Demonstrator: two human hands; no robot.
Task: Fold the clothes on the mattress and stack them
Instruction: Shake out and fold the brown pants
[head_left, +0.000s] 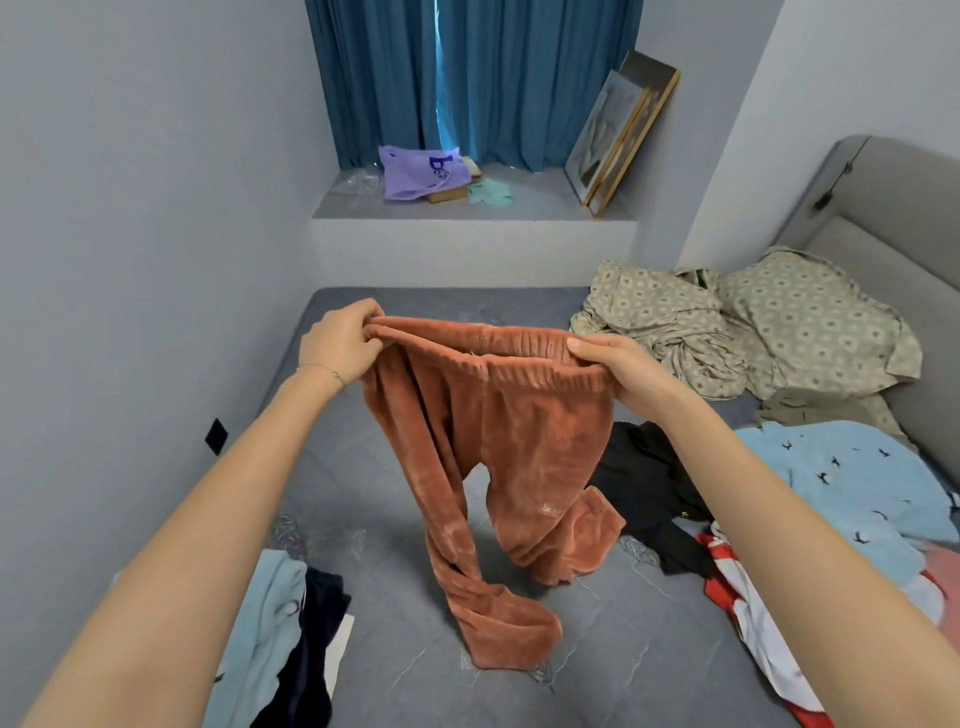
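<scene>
1. Your left hand (340, 340) pinches the left end of the waistband, fingers curled over it. Below that forearm, a heap of pale blue and navy clothes (270, 623) lies at the mattress edge.
2. Between your hands hang the rust-orange fleece trousers (498, 415), held up above the mattress.
3. Your right hand (621, 371) grips the waistband's right end, thumb on top. Under that forearm lie a black garment (649, 483), a pale blue garment with small dark birds (852, 478) and a red-and-white one (748, 613). The black one lies just beside the trouser leg on that side.
4. Beyond the right hand sits crumpled patterned bedding (727, 332).
5. The waistband runs left to right between your hands. The trousers' long axis drops downward. The leg under your left hand is twisted, and both cuffs rest on the mattress.
6. The grey quilted mattress (363, 467) fills a narrow room. There is a grey wall to the left, a window ledge (467, 228) with blue curtains (467, 78) ahead and a padded headboard (893, 218) to the right.
</scene>
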